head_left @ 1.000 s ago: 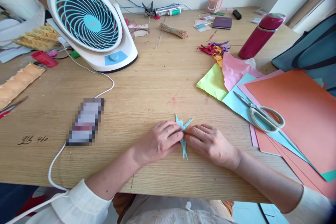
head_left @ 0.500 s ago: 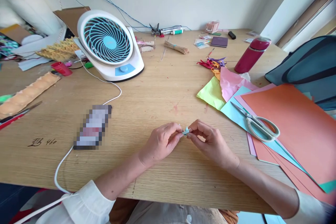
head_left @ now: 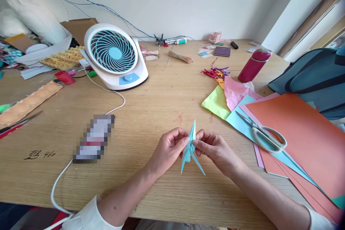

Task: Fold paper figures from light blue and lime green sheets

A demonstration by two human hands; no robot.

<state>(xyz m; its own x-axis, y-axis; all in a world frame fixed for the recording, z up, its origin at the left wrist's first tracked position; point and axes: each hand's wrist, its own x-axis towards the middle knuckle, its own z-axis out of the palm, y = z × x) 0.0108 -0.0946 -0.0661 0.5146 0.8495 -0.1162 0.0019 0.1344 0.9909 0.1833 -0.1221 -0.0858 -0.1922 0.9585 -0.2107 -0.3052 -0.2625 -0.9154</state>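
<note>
A light blue folded paper figure [head_left: 192, 150] with several thin points is held up between my two hands, above the near middle of the table. One point stands upward, and two others spread downward. My left hand [head_left: 172, 146] pinches its left side with thumb and forefinger. On the opposite side, my right hand [head_left: 214, 148] grips it between thumb and fingers, the other fingers curled behind. The fingertips cover part of the folds at the centre.
Scissors [head_left: 265, 134] lie on coloured paper sheets [head_left: 293, 122] at right, near crumpled green paper [head_left: 217, 102]. Behind them stand a dark red flask [head_left: 254, 65] and a blue bag [head_left: 312, 79]. A fan [head_left: 115, 57] and a phone [head_left: 94, 138] with a white cable occupy the left.
The folded paper has turned so its long points show; before, only a small tip showed between my fingers. Both hands keep hold of it. The view has tilted slightly upward.
</note>
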